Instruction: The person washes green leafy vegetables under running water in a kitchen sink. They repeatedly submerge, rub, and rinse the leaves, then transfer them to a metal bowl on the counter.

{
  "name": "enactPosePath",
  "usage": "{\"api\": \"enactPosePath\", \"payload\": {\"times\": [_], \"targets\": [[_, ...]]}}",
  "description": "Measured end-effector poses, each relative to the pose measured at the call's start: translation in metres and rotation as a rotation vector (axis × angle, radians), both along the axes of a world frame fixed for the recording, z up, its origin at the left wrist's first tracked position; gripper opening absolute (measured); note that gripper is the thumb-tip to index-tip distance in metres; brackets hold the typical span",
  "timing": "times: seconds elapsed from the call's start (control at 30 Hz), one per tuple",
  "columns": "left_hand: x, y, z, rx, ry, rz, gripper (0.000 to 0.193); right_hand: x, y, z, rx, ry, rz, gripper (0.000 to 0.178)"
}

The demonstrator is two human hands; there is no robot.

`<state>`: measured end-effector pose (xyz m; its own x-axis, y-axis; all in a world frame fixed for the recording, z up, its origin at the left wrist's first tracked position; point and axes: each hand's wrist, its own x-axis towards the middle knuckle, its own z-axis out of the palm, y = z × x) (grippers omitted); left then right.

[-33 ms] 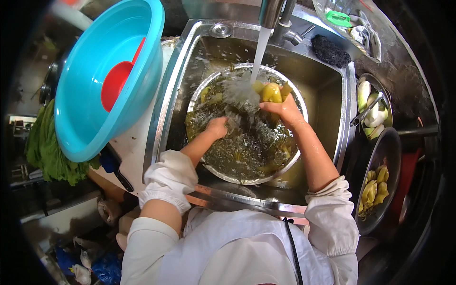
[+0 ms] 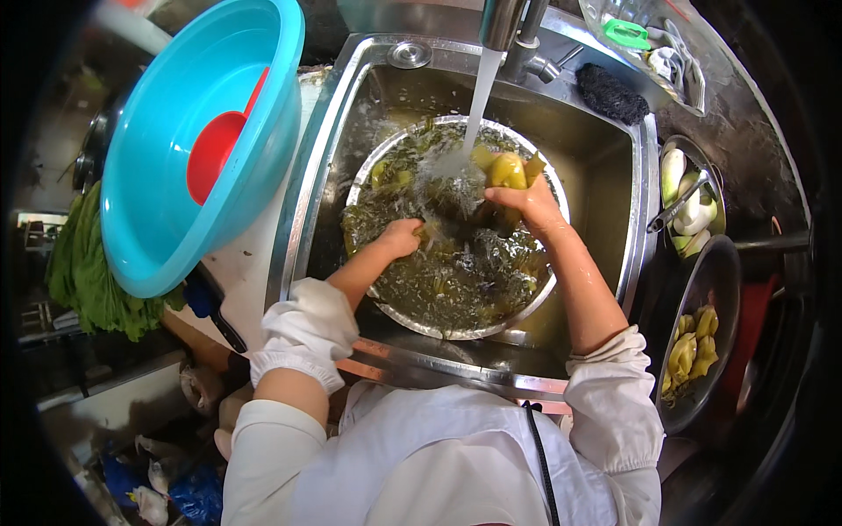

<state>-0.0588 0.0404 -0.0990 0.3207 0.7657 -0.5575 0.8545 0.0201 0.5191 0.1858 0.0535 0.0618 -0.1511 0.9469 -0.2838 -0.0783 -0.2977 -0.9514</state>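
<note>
Right hand (image 2: 531, 205) shifted slightly rightward, gripping yellow-green vegetable (image 2: 507, 171) over basin (image 2: 465, 334), beside tap stream (image 2: 483, 88). Left hand (image 2: 401, 238): grip unclear, fingertips obscured. Advise turning vegetable under stream, folds spread.

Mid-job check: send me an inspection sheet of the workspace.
Surface: steel sink, wet inside.
Job's things: round basin of water and greens; stream running from the faucet into it.
Clutter: black scrubber at the sink's back right; turquoise tub with red scoop at left.
Right grip: closed on a yellow-green vegetable beside the stream.
Left grip: among the greens; hold unclear.
Cables: nothing seen.
Surroundings: leafy bunch far left; pale vegetables and yellow-green pieces in separate bowls at right.
</note>
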Motion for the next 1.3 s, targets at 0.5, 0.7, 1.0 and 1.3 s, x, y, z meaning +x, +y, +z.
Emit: {"api": "enactPosePath", "payload": {"times": [0.5, 0.7, 1.0, 1.3], "targets": [[0.046, 0.045, 0.178, 0.224, -0.906, 0.181, 0.044, -0.039, 0.003, 0.024, 0.14, 0.147, 0.131, 0.046], [0.058, 0.044, 0.185, 0.125, -1.019, 0.282, 0.043, -0.037, 0.012, 0.033, 0.226, 0.313, -0.123, 0.034], [0.081, 0.013, 0.13, -0.323, -1.206, 0.231, 0.032, -0.015, 0.041, 0.019, -0.027, 0.63, -0.334, 0.027], [0.098, -0.032, 0.122, -0.305, -0.922, 0.45, 0.024, 0.004, 0.066, -0.039, -0.174, 0.658, -0.744, 0.011]]}}
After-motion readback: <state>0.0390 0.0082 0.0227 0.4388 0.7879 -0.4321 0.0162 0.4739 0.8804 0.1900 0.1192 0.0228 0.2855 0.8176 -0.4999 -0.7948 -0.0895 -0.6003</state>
